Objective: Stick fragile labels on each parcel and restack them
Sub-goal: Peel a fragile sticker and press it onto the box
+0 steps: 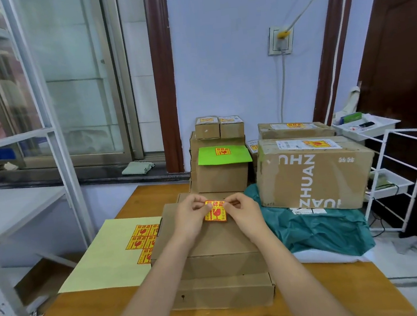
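A red-and-yellow fragile label (215, 211) is held between both hands just above the top parcel (210, 237) of a stack of flat brown boxes in front of me. My left hand (189, 219) pinches its left top corner, and my right hand (244, 213) pinches its right top corner. A pale green sticker sheet (109, 255) with several more labels lies left of the stack on the wooden table (90, 314). Labelled parcels stand behind: a green-topped box (222, 166), two small boxes (218, 127) and a large printed carton (314, 172).
A teal plastic bag (323, 228) lies under the large carton at the right. A white wire rack (395, 179) stands beyond the table's right side. A metal shelf frame (55, 153) and a window are on the left.
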Demonstrator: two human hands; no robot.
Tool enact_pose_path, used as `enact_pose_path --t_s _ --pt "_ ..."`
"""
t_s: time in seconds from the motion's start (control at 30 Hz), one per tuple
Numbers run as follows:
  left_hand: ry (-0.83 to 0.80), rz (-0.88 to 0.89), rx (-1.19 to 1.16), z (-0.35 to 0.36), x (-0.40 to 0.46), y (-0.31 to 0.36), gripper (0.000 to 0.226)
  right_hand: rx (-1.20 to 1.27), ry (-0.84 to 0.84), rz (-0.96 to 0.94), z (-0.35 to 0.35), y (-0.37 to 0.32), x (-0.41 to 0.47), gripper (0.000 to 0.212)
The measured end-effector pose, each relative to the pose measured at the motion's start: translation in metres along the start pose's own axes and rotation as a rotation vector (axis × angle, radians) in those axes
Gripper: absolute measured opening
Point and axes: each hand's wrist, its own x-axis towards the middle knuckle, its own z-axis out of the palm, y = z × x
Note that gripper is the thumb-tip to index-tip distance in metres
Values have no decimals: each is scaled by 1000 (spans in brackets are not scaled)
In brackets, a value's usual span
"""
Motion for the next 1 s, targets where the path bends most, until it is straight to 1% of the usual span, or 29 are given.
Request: enact_pose_path --t_s 0.1,0.23,0.33,0.43,0.47,0.63,0.87,1.0 --pt "8 -6 -19 -1 1 -1 6 -89 -22 -18 0 1 0 8" --pt "9 1 -40 -1 1 -1 3 -117 -45 -25 -1 1 1 13" --pt "21 29 -40 -1 1 -2 10 -125 -60 -12 0 2 2 16" --pt "34 45 -24 -1 1 -3 14 -147 -74 4 3 5 5 27" --pt "41 47 -26 -1 1 -3 15 -145 -81 12 3 7 6 28" --pt "71 47 7 -1 2 -6 17 -191 -126 2 5 11 9 26" --pt "73 76 51 1 3 -6 12 -203 -142 -5 5 11 9 25" --pt "101 77 98 1 3 -8 9 -236 -143 -27 3 7 6 26"
